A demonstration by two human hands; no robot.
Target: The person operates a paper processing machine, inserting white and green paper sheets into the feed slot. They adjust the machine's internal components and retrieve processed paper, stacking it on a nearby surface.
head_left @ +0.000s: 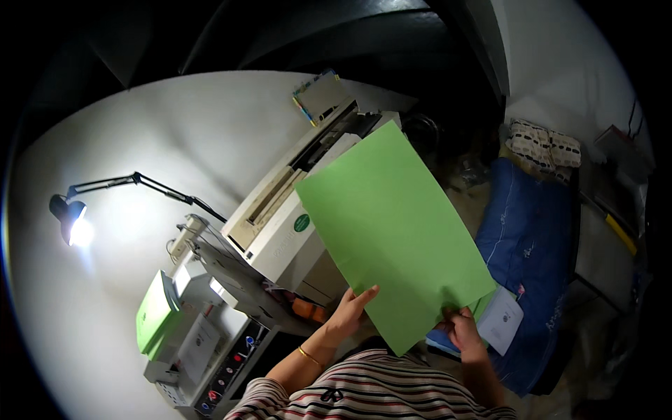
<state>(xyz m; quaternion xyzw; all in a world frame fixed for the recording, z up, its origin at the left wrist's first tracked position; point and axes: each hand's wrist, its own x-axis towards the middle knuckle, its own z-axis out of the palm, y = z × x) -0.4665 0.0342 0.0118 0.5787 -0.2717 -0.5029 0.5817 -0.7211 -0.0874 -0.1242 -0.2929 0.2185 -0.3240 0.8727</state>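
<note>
A large light-green sheet of paper or thin card (395,227) is held up in front of me, tilted, its far end reaching over a white machine. My left hand (348,313) grips its left edge, thumb on the top face and fingers hidden beneath. At the near right corner, my right hand (460,329) pinches the sheet, and a dark shadow falls beside the fingertips. Whether it is one sheet or several together, I cannot tell.
A long white printer-like machine (290,241) stands ahead. At left, a smaller machine (231,350) with coloured buttons holds green sheets (157,315) and a white printed sheet (199,346) under a lit desk lamp (73,220). White papers (501,320) lie on a blue quilted cover (528,245) at right.
</note>
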